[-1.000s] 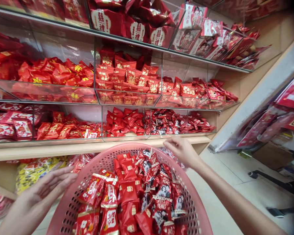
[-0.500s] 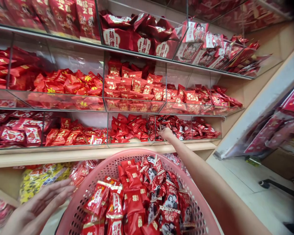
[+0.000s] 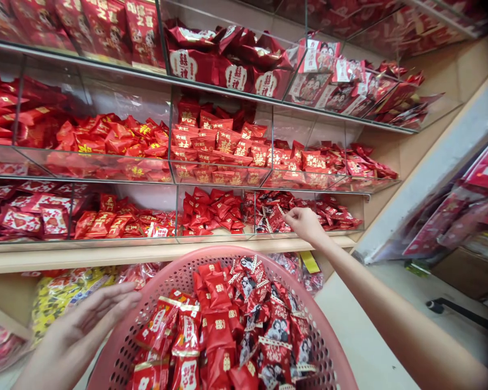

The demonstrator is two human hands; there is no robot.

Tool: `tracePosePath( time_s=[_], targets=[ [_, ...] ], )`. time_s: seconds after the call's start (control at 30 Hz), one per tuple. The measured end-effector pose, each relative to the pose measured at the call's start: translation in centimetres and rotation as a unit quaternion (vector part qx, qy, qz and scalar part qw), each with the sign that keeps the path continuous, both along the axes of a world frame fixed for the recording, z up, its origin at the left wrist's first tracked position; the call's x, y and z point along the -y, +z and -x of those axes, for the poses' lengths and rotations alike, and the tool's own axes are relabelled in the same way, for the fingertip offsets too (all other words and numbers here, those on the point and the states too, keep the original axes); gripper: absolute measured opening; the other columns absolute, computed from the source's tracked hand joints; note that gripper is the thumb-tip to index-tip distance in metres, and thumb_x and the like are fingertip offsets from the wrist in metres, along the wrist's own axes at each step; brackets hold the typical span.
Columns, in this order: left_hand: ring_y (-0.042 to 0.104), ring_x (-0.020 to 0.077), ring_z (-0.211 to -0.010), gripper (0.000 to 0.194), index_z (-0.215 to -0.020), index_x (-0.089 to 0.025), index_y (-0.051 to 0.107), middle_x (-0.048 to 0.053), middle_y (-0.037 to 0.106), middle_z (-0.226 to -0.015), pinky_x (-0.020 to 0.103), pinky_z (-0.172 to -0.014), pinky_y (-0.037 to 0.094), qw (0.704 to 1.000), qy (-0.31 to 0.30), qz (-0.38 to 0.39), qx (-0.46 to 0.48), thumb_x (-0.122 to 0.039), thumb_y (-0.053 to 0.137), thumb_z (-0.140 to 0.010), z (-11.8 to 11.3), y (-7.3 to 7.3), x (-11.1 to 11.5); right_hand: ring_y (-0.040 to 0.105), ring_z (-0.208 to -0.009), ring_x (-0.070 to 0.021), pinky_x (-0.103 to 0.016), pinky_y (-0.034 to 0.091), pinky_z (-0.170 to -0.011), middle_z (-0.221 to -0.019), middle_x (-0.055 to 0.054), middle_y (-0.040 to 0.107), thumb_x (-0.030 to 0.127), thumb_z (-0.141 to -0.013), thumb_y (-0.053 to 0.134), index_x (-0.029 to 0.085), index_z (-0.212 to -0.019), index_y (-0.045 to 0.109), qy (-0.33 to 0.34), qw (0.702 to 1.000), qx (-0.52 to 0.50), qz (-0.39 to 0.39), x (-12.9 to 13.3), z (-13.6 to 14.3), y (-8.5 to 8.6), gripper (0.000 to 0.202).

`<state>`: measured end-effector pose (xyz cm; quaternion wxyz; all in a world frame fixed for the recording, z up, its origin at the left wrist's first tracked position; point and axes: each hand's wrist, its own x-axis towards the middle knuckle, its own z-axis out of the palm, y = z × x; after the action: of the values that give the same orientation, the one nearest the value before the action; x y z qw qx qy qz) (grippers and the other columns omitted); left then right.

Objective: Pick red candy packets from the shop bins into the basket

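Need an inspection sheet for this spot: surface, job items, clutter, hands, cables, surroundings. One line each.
Surface: pale wooden ledge under the lowest shelf row; clear dividers split the rows.
Job's things: perforated pink basket in front of the ledge, with mixed red packets inside.
Clutter: clear bag of yellow packets below the ledge, at left.
Hands: right hand pinches a red packet at a shelf compartment; left hand open beside the basket's left rim, contact unclear.
Cables: nothing seen.
Surroundings: light floor at right; dark leg-like part on it, blurred.
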<state>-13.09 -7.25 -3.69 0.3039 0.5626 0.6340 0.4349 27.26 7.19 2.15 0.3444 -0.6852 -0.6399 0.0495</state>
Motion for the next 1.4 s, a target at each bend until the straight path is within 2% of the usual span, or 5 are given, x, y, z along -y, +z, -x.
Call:
tracePosePath(
  time_s=[0.5,0.7,0.93,1.1,1.4],
  targets=[
    [0.065,0.0202,-0.082,0.061,-0.111,-0.007,0.050,0.019,0.065,-0.097,0.029,-0.076,0.049,0.739,-0.307,0.335,0.497,-0.059,0.033,-0.084,-10.7,2.3,0.0,0.049,-0.073,-0.0158,-0.031,0.039,-0.068,-0.080,-0.006,0.061,0.013,-0.089,0.037,0.015,-0.084,0.059,0.338,0.877,0.222,-0.259,15.2,10.1,-2.8,0.022],
    [0.061,0.0193,-0.096,0.036,-0.116,-0.020,0.049,0.009,0.063,-0.107,0.035,-0.080,0.051,0.773,-0.255,0.265,0.517,-0.040,0.046,-0.086,-10.6,2.8,0.7,0.054,-0.090,-0.0180,-0.034,0.041,-0.084,-0.096,-0.008,0.066,0.011,-0.090,0.031,0.013,-0.106,0.058,0.403,0.829,0.256,-0.290,16.8,9.7,-4.2,0.032],
    [0.061,0.0158,-0.096,0.030,-0.112,-0.023,0.053,0.005,0.064,-0.105,0.030,-0.087,0.048,0.797,-0.189,0.206,0.535,-0.030,0.054,-0.083,-11.0,3.0,0.6,0.056,-0.076,-0.0156,-0.029,0.046,-0.067,-0.082,-0.003,0.062,0.039,-0.083,0.052,0.020,-0.086,0.058,0.309,0.942,-0.133,0.005,16.5,10.8,-5.0,0.020],
    [0.059,0.0136,-0.097,0.032,-0.109,-0.026,0.054,0.002,0.063,-0.107,0.026,-0.087,0.047,0.837,-0.111,0.188,0.501,-0.032,0.062,-0.078,-11.5,2.3,1.1,0.050,-0.069,-0.0116,-0.024,0.041,-0.064,-0.074,-0.001,0.059,0.047,-0.080,0.053,0.017,-0.076,0.057,0.286,0.836,-0.406,0.232,16.0,12.6,-5.0,0.031],
    [0.057,0.0137,-0.078,0.015,-0.079,-0.019,0.065,0.000,0.065,-0.080,0.024,-0.074,0.044,0.947,-0.226,0.063,0.222,-0.033,0.061,-0.076,-10.2,2.8,0.7,0.032,-0.054,-0.0096,-0.024,0.028,-0.051,-0.055,0.005,0.037,0.047,-0.075,0.058,0.019,-0.057,0.043,0.285,0.866,-0.350,0.214,15.7,10.6,-5.1,0.037]
  ],
)
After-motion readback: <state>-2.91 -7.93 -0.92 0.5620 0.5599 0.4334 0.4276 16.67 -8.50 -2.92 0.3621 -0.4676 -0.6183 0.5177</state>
